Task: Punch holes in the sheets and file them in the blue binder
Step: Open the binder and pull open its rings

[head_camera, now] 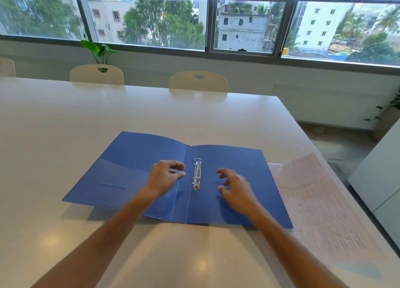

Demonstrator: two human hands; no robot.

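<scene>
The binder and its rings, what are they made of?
The binder looks like thin plastic with a soft sheen: its left cover bows up off the table and light glints across it. The rings look like polished metal, silvery with bright highlights. That is only how they look.

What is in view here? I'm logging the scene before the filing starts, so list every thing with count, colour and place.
binder: one, blue, lying open on the table's near middle
ring clip: one, silver, two rings, on the binder's spine
sheets: a stack, pale pink print, on the table right of the binder
table: one, white
chairs: three in part, cream, at the far edge
plants: two, green, one behind the chairs, one far right
windows: a row, along the far wall
hands: left and right, bare, empty, over the binder either side of the ring clip
</scene>
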